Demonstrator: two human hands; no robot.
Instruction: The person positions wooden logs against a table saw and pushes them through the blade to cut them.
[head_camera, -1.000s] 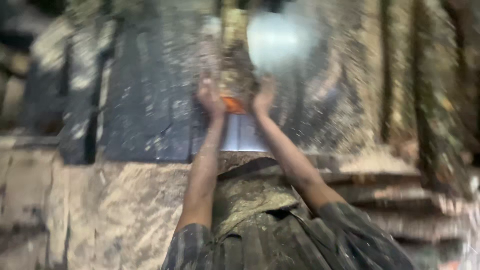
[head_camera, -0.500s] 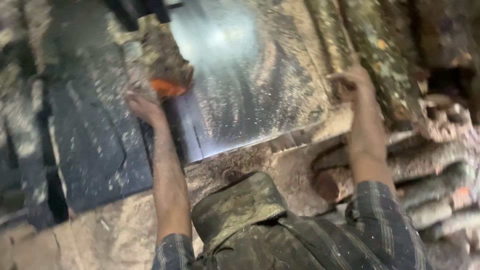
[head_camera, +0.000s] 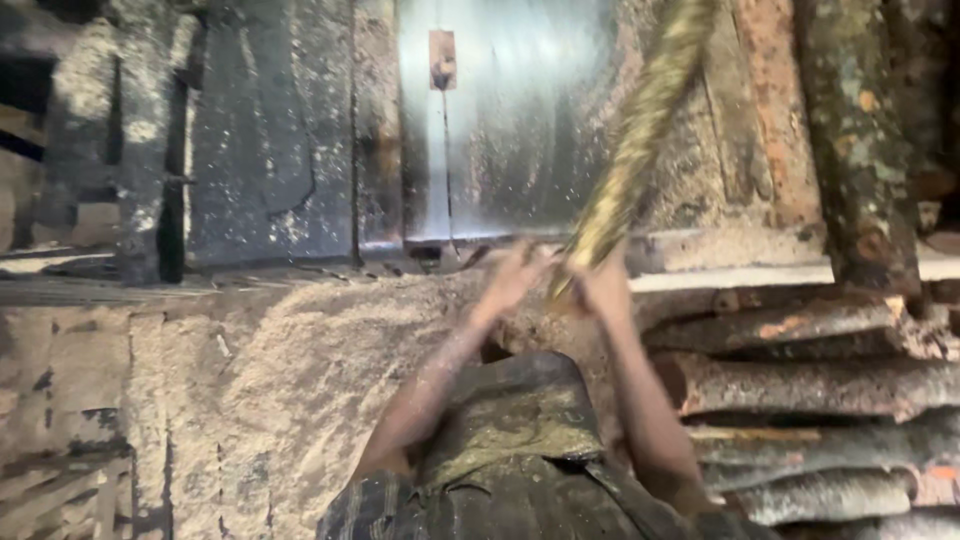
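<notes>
While both my hands close around the near end of a rough, yellowish log (head_camera: 632, 165), I stand at the front edge of the saw table (head_camera: 520, 120). My right hand (head_camera: 600, 285) is wrapped about the butt of the log; my left hand (head_camera: 515, 275) is curled beside it and appears to steady the same end, though blur hides the fingers. The log rises tilted from my grip across the table's right side toward its far edge, apparently lifted off the shiny plate. A thin slot (head_camera: 446, 170) runs down the plate, left of the log. Sawdust (head_camera: 290, 370) lies heaped below the table's front edge. Stacked bark-covered logs (head_camera: 800, 385) lie at my right. I judge this the step of bringing the log to the saw; the next move calls for lowering it flat and lining it up with the slot, hands kept well off that line.
</notes>
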